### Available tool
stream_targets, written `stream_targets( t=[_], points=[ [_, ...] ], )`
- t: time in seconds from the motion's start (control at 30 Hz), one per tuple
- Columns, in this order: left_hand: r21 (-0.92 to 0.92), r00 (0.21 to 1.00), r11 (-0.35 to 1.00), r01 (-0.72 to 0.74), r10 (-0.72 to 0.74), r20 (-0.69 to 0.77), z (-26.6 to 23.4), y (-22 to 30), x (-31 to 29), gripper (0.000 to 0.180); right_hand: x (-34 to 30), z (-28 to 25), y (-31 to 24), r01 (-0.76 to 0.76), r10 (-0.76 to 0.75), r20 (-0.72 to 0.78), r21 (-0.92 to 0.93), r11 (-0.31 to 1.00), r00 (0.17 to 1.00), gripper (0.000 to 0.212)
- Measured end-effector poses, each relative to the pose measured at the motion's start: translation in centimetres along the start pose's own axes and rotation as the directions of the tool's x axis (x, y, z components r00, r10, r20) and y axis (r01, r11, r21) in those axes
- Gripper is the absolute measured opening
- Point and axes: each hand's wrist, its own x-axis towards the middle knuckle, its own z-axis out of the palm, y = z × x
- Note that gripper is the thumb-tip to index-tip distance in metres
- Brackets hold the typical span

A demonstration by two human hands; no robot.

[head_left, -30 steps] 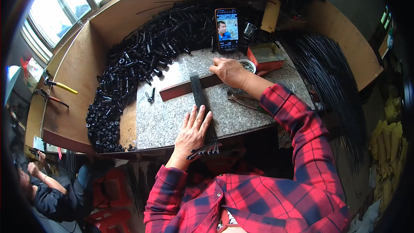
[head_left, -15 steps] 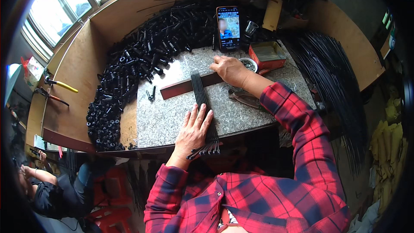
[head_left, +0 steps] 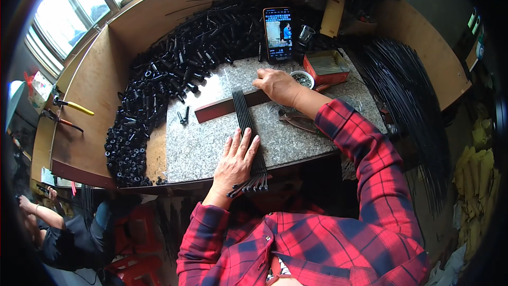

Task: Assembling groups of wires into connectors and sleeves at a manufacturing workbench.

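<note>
My left hand (head_left: 233, 161) lies flat, fingers stretched, over a row of thin black rods (head_left: 242, 107). The rods run side by side across a dark reddish-brown bar (head_left: 216, 111) on the speckled grey slab (head_left: 201, 151). Their near ends (head_left: 254, 184), with small knobs, stick out past the slab's front edge. Above the bar's right part is my right hand (head_left: 282, 87), its thumb and fingers pinched together; whatever they may hold is too small to make out. Just right of it stands a white bowl (head_left: 312, 86) of small shiny metal pieces. Pliers (head_left: 301, 122) lie beneath my right forearm.
Black tubular parts (head_left: 159, 82) are heaped along the left and back. A lit phone (head_left: 278, 34) stands upright behind the slab, beside a red tin (head_left: 328, 78). Long black rods (head_left: 407, 85) lie at the right. Another person (head_left: 69, 228) sits at lower left.
The picture on the phone screen is different. The whole view has shifted very slightly. My hands keep nearly the same places, the left on the rods and the right pinched above the bar.
</note>
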Motion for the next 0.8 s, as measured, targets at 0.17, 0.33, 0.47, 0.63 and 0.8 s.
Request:
stream_targets(
  t=[0.17, 0.33, 0.47, 0.63, 0.8],
  points=[
    [-0.002, 1.0, 1.0, -0.007, 0.007, 0.004, 0.11, -0.07, 0.05, 0.098, -0.27, -0.05, 0.2, -0.057, 0.057, 0.001, 0.006, 0.998, 0.998, 0.011],
    [-0.012, 1.0, 1.0, 0.008, -0.007, 0.005, 0.04, -0.01, 0.02, 0.098, -0.53, -0.04, 0.3, -0.051, 0.052, -0.021, 0.023, 0.998, 0.998, 0.012],
    [-0.037, 1.0, 0.999, 0.016, -0.016, 0.001, 0.03, 0.02, 0.01, 0.097, -0.42, -0.44, 0.12, -0.046, 0.046, 0.0, 0.033, 0.998, 0.999, 0.011],
    [-0.034, 1.0, 0.999, 0.012, -0.012, -0.001, 0.27, 0.05, 0.13, 0.097, -0.62, -0.33, 0.3, -0.053, 0.053, 0.014, 0.019, 0.998, 0.999, 0.012],
    [-0.009, 1.0, 1.0, 0.006, -0.006, -0.006, 0.36, -0.06, 0.02, 0.097, -0.44, -0.41, 0.2, -0.048, 0.047, 0.041, 0.003, 0.999, 0.998, 0.013]
  ],
)
